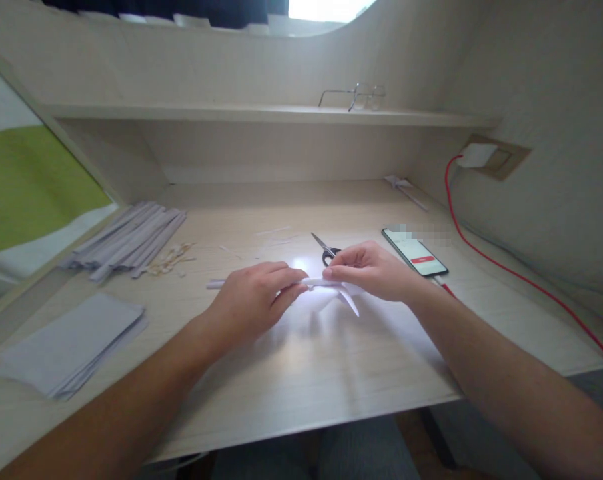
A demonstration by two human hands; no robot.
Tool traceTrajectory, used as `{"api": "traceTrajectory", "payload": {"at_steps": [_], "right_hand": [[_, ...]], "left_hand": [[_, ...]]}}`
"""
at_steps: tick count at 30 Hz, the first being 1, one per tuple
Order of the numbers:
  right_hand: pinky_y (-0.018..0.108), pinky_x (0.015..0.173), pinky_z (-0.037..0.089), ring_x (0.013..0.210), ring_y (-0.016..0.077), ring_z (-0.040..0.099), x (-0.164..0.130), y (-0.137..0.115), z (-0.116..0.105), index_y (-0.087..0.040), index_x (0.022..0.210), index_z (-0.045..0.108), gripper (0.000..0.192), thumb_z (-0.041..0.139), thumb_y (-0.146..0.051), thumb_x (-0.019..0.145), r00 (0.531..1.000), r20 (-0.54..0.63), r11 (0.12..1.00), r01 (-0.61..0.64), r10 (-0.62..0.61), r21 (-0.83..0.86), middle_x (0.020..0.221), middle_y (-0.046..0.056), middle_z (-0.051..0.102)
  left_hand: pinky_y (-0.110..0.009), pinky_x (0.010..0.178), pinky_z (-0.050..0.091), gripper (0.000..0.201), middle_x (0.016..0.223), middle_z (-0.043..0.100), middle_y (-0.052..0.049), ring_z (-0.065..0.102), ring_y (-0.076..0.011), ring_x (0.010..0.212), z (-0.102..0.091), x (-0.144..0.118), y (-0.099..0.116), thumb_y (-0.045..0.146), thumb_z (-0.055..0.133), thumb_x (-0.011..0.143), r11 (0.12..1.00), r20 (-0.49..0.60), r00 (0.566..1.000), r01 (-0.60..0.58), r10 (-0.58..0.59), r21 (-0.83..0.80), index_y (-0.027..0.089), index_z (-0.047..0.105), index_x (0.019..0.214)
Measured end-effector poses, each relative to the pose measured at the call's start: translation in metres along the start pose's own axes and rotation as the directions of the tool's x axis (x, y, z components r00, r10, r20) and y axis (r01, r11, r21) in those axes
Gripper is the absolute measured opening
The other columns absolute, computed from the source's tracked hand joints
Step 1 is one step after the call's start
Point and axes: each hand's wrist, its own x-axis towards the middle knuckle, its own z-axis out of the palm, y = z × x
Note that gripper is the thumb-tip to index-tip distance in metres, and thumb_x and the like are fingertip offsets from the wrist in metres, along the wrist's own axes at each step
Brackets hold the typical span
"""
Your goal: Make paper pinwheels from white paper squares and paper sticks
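My left hand point(254, 297) and my right hand point(368, 270) both grip a white sheet of paper point(331, 293) partly rolled into a thin tube just above the desk. The tube's left end pokes out past my left hand. A loose corner of the sheet hangs down under my right hand. Black-handled scissors point(325, 248) lie on the desk just behind my fingers.
A pile of finished paper rolls point(131, 241) lies at the back left, small scraps point(170, 260) beside it. Flat paper sheets point(71, 343) are stacked front left. A phone point(414, 252) on a red cable point(506, 270) lies right. Glasses point(361, 97) rest on the shelf.
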Motion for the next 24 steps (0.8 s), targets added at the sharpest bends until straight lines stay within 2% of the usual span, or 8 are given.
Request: {"api": "traceTrajectory", "payload": {"at_steps": [3, 6, 12, 15, 18, 20, 21, 24], "right_hand": [[0.025, 0.051, 0.030, 0.057, 0.0101, 0.045, -0.001, -0.001, 0.000, -0.016, 0.073, 0.073, 0.038, 0.068, -0.050, 0.088, 0.996, 0.083, 0.999, -0.015, 0.018, -0.032, 0.061, -0.001, 0.056], [0.025, 0.052, 0.032, 0.058, 0.0103, 0.047, -0.001, -0.002, 0.001, -0.015, 0.077, 0.074, 0.037, 0.068, -0.050, 0.088, 0.993, 0.116, 0.999, -0.032, 0.036, -0.028, 0.064, -0.001, 0.058], [0.024, 0.048, 0.027, 0.052, 0.0090, 0.042, 0.002, 0.004, -0.001, -0.015, 0.071, 0.070, 0.041, 0.070, -0.054, 0.086, 0.984, 0.124, 0.982, -0.142, 0.126, 0.128, 0.060, -0.003, 0.052], [0.024, 0.051, 0.032, 0.055, 0.0101, 0.047, 0.007, 0.010, -0.003, -0.014, 0.071, 0.070, 0.046, 0.071, -0.058, 0.084, 0.989, 0.044, 0.933, -0.151, 0.144, 0.326, 0.063, -0.001, 0.057], [0.028, 0.062, 0.046, 0.067, 0.0157, 0.060, 0.014, 0.020, -0.003, -0.015, 0.081, 0.071, 0.049, 0.063, -0.063, 0.087, 0.982, -0.112, 0.840, -0.070, 0.154, 0.539, 0.076, 0.006, 0.068], [0.031, 0.066, 0.050, 0.070, 0.0185, 0.065, 0.018, 0.027, -0.001, -0.015, 0.085, 0.070, 0.049, 0.060, -0.063, 0.088, 0.966, -0.198, 0.839, -0.032, 0.166, 0.544, 0.079, 0.009, 0.071], [0.031, 0.066, 0.050, 0.069, 0.0183, 0.065, 0.020, 0.030, 0.001, -0.015, 0.085, 0.070, 0.048, 0.058, -0.061, 0.089, 0.959, -0.237, 0.868, -0.017, 0.155, 0.497, 0.079, 0.009, 0.072], [0.028, 0.061, 0.046, 0.063, 0.0147, 0.060, 0.022, 0.031, 0.013, -0.014, 0.082, 0.072, 0.035, 0.067, -0.049, 0.086, 0.956, -0.273, 0.921, 0.011, 0.104, 0.390, 0.075, 0.007, 0.071]], "left_hand": [[-0.033, 0.080, 0.049, 0.027, 0.103, 0.074, -0.002, 0.068, -0.0199, 0.091, -0.001, -0.001, 0.001, 0.038, 0.050, 0.104, 0.999, 0.018, 1.000, -0.024, 0.025, -0.033, 0.027, 0.072, 0.113], [-0.033, 0.080, 0.049, 0.025, 0.104, 0.074, -0.001, 0.068, -0.0196, 0.092, -0.001, -0.001, 0.001, 0.036, 0.050, 0.103, 0.998, 0.031, 0.999, -0.031, 0.032, -0.054, 0.028, 0.071, 0.115], [-0.033, 0.080, 0.048, 0.023, 0.107, 0.075, -0.002, 0.069, -0.0212, 0.093, -0.005, -0.002, -0.005, 0.025, 0.056, 0.098, 0.999, 0.011, 1.000, 0.005, -0.005, -0.035, 0.027, 0.072, 0.115], [-0.032, 0.080, 0.047, 0.025, 0.107, 0.076, -0.003, 0.069, -0.0214, 0.092, -0.007, -0.002, -0.010, 0.031, 0.054, 0.100, 0.998, -0.003, 1.000, 0.026, -0.027, -0.049, 0.025, 0.072, 0.117], [-0.030, 0.074, 0.044, 0.027, 0.096, 0.076, -0.003, 0.067, -0.0187, 0.083, -0.007, 0.000, -0.012, 0.038, 0.052, 0.102, 0.990, -0.052, 0.996, 0.065, -0.071, -0.125, 0.022, 0.074, 0.108], [-0.028, 0.067, 0.040, 0.030, 0.082, 0.072, -0.001, 0.063, -0.0158, 0.072, -0.006, 0.001, -0.010, 0.039, 0.051, 0.102, 0.971, -0.089, 0.987, 0.113, -0.134, -0.211, 0.020, 0.074, 0.096], [-0.027, 0.065, 0.039, 0.031, 0.078, 0.071, 0.000, 0.061, -0.0148, 0.068, -0.004, 0.002, -0.009, 0.039, 0.051, 0.102, 0.953, -0.113, 0.978, 0.141, -0.177, -0.268, 0.020, 0.073, 0.092], [-0.026, 0.069, 0.041, 0.034, 0.079, 0.072, 0.001, 0.064, -0.0140, 0.072, 0.001, 0.004, -0.005, 0.040, 0.051, 0.103, 0.873, -0.193, 0.936, 0.182, -0.295, -0.453, 0.019, 0.072, 0.086]]}}
